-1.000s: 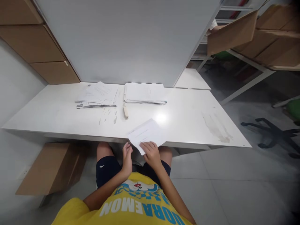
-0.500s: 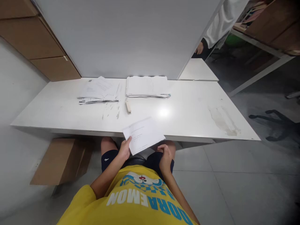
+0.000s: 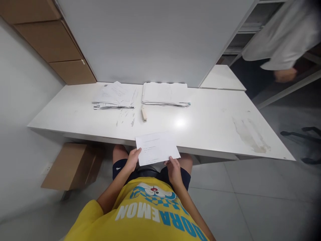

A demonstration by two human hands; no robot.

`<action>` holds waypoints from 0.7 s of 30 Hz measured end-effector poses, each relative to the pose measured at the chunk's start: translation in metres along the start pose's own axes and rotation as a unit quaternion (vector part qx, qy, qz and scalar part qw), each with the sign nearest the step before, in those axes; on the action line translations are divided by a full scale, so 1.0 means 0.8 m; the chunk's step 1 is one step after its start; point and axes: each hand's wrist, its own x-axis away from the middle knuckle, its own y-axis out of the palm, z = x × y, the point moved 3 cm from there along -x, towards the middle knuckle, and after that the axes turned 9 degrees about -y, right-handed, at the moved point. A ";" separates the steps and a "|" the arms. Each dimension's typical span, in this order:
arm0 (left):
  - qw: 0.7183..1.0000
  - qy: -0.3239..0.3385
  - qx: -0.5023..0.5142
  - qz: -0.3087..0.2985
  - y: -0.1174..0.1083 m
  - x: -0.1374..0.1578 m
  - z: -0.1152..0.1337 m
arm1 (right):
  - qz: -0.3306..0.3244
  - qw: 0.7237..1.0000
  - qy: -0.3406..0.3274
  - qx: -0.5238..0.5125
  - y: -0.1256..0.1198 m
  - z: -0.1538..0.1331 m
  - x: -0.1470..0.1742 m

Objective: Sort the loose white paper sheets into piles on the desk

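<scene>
We hold the printed sheet (image 3: 156, 147) over the near table (image 3: 205, 127) edge: left hand (image 3: 132, 160) pinches its left edge, right hand (image 3: 173, 168) grips its lower right edge.

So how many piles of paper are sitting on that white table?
2. The left stack, loosely fanned, and the right stack, neater, lie side by side at the table's far edge. Apart from these, both hands hold a single sheet at the near edge.
</scene>
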 end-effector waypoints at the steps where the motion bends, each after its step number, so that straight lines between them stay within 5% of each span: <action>1: 1.000 0.007 -0.016 0.002 -0.002 0.000 0.002 | 0.003 1.000 -0.006 0.003 -0.002 -0.003 -0.004; 6: 0.976 0.077 -0.196 0.062 -0.014 -0.009 0.024 | -0.009 0.986 -0.056 0.158 -0.007 -0.041 -0.024; 13: 0.839 0.173 -0.500 0.123 -0.006 -0.034 0.091 | -0.075 0.910 -0.151 0.380 0.028 -0.091 -0.074; 21: 0.717 0.147 -0.653 0.195 0.011 -0.060 0.137 | -0.071 0.909 -0.112 0.396 0.057 -0.079 -0.153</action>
